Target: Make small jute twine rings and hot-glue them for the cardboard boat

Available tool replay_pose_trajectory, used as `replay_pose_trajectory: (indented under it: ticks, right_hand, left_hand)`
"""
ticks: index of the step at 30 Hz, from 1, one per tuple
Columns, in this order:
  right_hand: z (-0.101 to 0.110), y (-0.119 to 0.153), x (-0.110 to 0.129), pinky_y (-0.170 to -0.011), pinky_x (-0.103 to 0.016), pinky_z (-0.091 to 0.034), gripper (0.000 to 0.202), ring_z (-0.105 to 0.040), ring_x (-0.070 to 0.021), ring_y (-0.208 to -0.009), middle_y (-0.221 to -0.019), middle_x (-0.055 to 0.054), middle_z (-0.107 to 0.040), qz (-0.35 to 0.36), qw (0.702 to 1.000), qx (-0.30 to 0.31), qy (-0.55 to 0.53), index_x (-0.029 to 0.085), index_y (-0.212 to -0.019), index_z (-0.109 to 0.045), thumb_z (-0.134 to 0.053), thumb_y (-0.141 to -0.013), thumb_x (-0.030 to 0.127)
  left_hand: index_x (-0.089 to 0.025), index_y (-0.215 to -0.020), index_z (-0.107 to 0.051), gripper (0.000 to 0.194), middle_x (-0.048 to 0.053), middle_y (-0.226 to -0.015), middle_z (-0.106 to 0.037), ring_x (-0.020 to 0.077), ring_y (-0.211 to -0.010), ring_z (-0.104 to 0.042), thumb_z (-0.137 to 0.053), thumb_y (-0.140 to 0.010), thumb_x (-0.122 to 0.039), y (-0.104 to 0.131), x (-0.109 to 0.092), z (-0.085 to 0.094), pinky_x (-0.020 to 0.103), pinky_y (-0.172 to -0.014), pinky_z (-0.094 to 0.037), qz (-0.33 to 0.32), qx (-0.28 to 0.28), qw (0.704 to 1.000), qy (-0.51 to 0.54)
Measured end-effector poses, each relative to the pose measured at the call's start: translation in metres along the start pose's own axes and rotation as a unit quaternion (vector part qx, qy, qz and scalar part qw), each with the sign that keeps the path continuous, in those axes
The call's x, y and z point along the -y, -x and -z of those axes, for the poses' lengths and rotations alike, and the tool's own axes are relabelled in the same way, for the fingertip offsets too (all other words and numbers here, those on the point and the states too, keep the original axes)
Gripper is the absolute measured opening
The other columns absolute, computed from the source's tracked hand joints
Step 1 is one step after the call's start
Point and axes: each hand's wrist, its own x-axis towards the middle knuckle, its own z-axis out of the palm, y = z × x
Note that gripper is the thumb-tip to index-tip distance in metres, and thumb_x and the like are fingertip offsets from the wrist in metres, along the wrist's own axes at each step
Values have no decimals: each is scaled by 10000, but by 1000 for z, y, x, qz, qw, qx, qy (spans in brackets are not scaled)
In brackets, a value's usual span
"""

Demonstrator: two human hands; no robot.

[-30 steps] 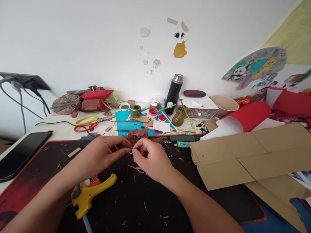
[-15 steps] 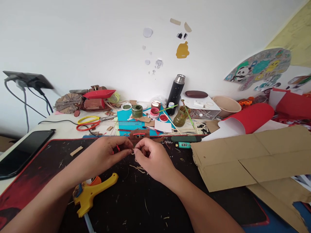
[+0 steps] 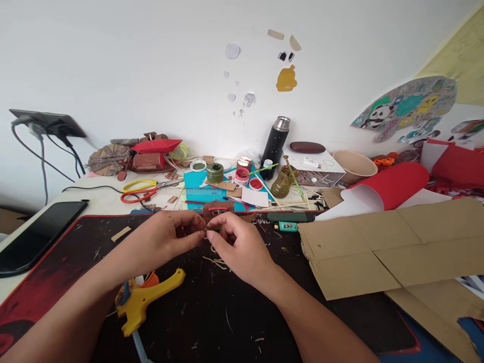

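My left hand (image 3: 172, 233) and my right hand (image 3: 236, 243) meet fingertip to fingertip above the dark mat (image 3: 204, 322). Both are closed in a pinch on something tiny between them, too small and hidden to name. A bit of red shows behind the left fingers. Just beyond the fingertips stands a small brown model piece (image 3: 218, 207) with a red strip. Thin pale strips (image 3: 215, 262) lie on the mat under my right hand. Nearer to me, beside the left forearm, rests a yellow hot glue gun (image 3: 151, 300).
Scissors (image 3: 139, 195), a green paint jar (image 3: 215, 173), a pink paint jar (image 3: 242, 176) and a black thermos (image 3: 275, 146) stand toward the wall. Cardboard sheets (image 3: 393, 247) cover the right side. A phone (image 3: 41, 237) lies at left; a green utility knife (image 3: 290, 217) lies behind my right hand.
The view has shifted slightly. My hands stay together, with the fingertips a little closer and the red bit less visible behind the left fingers.
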Motion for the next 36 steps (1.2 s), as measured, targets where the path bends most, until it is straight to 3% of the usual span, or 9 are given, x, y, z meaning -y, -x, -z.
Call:
replay_pose_trajectory:
  ticks: [7,14,21,30,36]
  right_hand:
    - [-5,3,-6,-635,-281,-377,89,-599,-143,-614,-707,46,-666,79,988,-29,131,233,-1084,-760,-706,-1016,217]
    - [-5,4,-7,-633,-286,-387,167,-683,-160,-633,-776,24,-773,130,968,-6,216,247,-1217,-746,-685,-1063,226]
    - [-4,6,-9,-640,-303,-392,160,-770,-187,-734,-954,-28,-865,184,947,-7,263,234,-1199,-741,-615,-1100,229]
    - [-3,5,-9,-604,-300,-322,122,-690,-163,-627,-776,2,-794,170,947,-5,274,219,-1098,-746,-625,-1080,225]
    - [-5,5,-8,-584,-287,-310,109,-572,-139,-536,-640,48,-668,119,967,-17,225,237,-1065,-749,-643,-1040,230]
  left_hand:
    - [-248,-900,-799,315,-5,-781,-778,205,-692,-644,-657,-903,-530,-1,-2,1,280,-621,-469,31,37,999,14]
    - [-262,-871,-787,286,-22,-750,-778,205,-696,-689,-701,-886,-535,-1,1,4,267,-609,-500,64,73,992,78]
    - [-268,-855,-786,296,-30,-730,-786,204,-687,-714,-720,-870,-556,-1,-2,6,261,-588,-498,82,85,990,79]
    - [-269,-871,-779,288,-28,-747,-794,206,-695,-734,-728,-887,-551,-2,-3,6,262,-597,-523,76,94,989,90]
    - [-265,-932,-827,338,6,-779,-814,223,-704,-731,-694,-933,-575,-4,2,8,291,-623,-543,39,78,993,80]
